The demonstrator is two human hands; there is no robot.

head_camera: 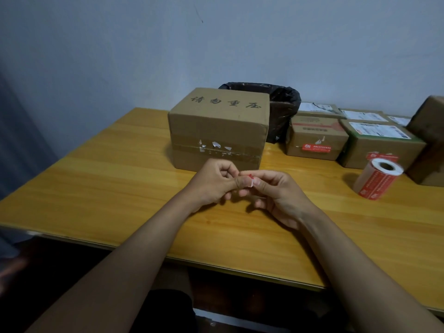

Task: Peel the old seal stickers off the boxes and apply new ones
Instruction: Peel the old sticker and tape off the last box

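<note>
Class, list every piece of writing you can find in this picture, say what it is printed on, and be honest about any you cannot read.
"请勿重压": handwritten-style characters on top of the large box.
Red seal sticker on the small box: white print, too small to read.
Sticker roll: red labels with white print, too blurred to read.
White shipping labels on the boxes at the right: too small to read.

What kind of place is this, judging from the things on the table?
Probably a small parcel-packing or reshipping corner in a plain room. Several cardboard boxes with shipping labels crowd the wooden table, a roll of red seal stickers lies ready, and a bin lined with a black bag stands behind.
</note>
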